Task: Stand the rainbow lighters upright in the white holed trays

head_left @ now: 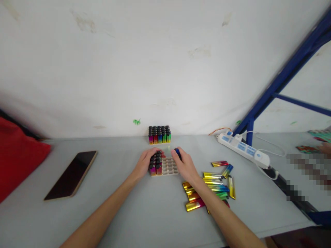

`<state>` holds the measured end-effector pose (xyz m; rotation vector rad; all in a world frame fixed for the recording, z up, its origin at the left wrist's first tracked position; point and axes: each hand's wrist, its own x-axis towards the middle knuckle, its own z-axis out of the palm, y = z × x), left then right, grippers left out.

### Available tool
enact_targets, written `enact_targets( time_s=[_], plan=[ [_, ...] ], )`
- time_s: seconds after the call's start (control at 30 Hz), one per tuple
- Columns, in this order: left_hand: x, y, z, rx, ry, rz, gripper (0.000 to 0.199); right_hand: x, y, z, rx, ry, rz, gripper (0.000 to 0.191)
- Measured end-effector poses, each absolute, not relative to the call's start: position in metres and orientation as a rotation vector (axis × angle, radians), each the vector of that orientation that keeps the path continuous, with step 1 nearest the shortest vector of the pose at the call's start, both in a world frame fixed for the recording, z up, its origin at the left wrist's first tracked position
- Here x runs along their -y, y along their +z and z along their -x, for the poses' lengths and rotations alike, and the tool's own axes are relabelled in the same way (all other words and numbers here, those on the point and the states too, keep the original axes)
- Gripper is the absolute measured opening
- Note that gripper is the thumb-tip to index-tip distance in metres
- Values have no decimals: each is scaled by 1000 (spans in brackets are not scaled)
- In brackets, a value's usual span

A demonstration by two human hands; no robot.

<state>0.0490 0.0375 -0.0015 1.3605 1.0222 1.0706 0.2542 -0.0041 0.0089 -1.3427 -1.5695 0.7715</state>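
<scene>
A pale moulded tray (168, 168) lies in front of me, with a grid of round-edged slots. Black-topped, pink-and-orange lighters (156, 166) stand upright in its left columns, while slots on the right side are bare. My left hand (143, 163) curls round the left and far side of these lighters, its fingertips partly hidden behind them. Above the tray's right side, my right hand (185, 165) grips a dark blue lighter (178, 153) between thumb and fingers. Loose shiny lighters (216, 188) in gold, blue, green and red lie in a pile beneath and beside my right forearm.
A full block of upright lighters (159, 135) stands against the wall. A smartphone (72, 175) lies at left, near a red cloth (20, 155). At right are a white power strip (243, 148) with cables and a blue metal frame (279, 81). Another person's hand (324, 148) shows at far right.
</scene>
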Motion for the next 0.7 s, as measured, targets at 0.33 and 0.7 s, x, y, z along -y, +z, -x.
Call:
enact_targets(
  time_s=[0.33, 0.7],
  plan=[
    [-39, -7, -51, -1083, 1195, -1367, 43, 4, 10, -253, 1844, 576, 1259, 44],
    [-40, -10, -51, -1075, 1210, -1357, 41, -13, -8, -253, 2038, 510, 1109, 12]
  ],
)
